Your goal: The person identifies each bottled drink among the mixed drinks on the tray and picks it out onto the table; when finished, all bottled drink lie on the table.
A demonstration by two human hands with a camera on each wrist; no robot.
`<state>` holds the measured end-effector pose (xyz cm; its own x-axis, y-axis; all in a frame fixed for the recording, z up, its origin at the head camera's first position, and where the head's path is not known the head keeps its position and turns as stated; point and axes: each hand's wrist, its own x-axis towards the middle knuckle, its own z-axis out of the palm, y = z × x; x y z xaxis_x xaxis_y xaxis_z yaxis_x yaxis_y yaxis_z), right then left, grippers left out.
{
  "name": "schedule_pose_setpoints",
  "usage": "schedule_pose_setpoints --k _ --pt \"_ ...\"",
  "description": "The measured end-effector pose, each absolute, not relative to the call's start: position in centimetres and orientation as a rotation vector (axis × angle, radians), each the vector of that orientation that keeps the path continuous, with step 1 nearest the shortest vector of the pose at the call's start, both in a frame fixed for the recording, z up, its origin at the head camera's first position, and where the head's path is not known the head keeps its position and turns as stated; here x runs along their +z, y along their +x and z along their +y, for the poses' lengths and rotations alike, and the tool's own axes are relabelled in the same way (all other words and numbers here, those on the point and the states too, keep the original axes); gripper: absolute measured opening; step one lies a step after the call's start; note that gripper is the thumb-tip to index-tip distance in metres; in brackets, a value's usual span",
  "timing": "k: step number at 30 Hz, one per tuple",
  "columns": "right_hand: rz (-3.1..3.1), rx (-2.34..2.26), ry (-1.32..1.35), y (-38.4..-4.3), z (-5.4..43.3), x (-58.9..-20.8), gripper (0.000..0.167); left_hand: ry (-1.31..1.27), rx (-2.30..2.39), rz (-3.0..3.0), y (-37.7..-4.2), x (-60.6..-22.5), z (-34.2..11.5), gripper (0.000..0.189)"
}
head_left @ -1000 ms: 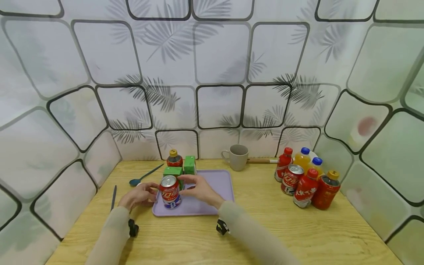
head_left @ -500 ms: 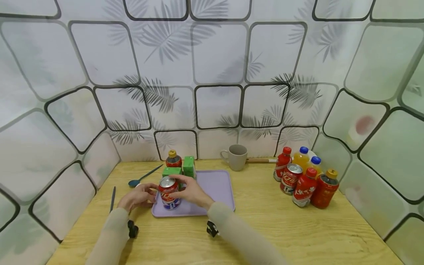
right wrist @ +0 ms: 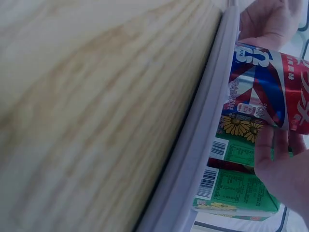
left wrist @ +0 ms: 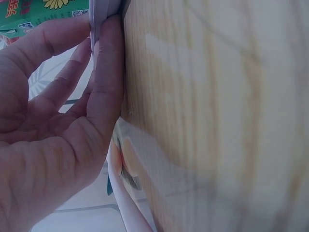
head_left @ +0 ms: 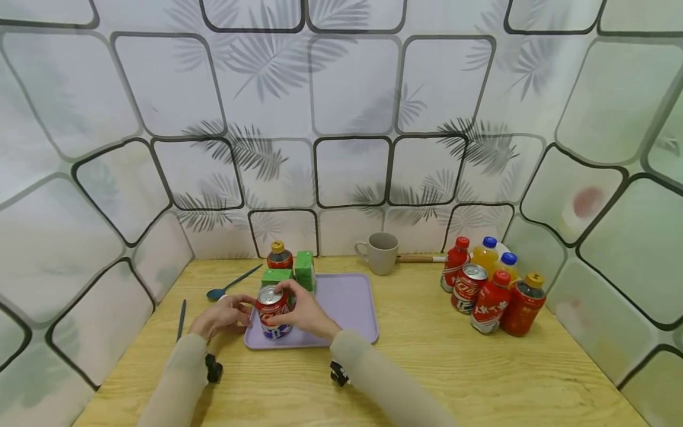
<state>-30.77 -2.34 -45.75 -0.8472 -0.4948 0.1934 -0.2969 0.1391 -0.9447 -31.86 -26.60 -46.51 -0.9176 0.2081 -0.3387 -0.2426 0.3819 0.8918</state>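
A red drink can (head_left: 265, 311) stands upright near the left front of the lilac tray (head_left: 347, 302). My right hand (head_left: 312, 315) holds this can from its right side, thumb across the front and a finger at the top rim. At the tray's left edge is my left hand (head_left: 220, 315); in the left wrist view its thumb and fingers pinch the tray's rim (left wrist: 100, 17). Two green drink cartons (head_left: 277, 276) stand behind the can. The right wrist view shows the can's blue-and-red lower part (right wrist: 263, 79) beside the flowered cartons (right wrist: 231, 181).
A dark bottle with a yellow cap (head_left: 280, 258) stands behind the cartons. Left of the tray lie a blue spoon (head_left: 230, 286) and a dark thin stick (head_left: 182, 320). A beige mug (head_left: 382, 254) is at the back; at right, several bottles (head_left: 490, 302) cluster around another can (head_left: 469, 289).
My right hand has shifted left and come around the can, its thumb now across the can's front. The can has barely moved. My left hand stays at the tray's edge.
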Motion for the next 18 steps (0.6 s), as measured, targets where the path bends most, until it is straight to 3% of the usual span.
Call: schedule_pose_setpoints --k 18 --pt "2.281 -1.882 -0.74 -30.03 -2.12 -46.55 0.054 -0.062 1.543 2.298 -31.55 -46.45 -26.19 0.054"
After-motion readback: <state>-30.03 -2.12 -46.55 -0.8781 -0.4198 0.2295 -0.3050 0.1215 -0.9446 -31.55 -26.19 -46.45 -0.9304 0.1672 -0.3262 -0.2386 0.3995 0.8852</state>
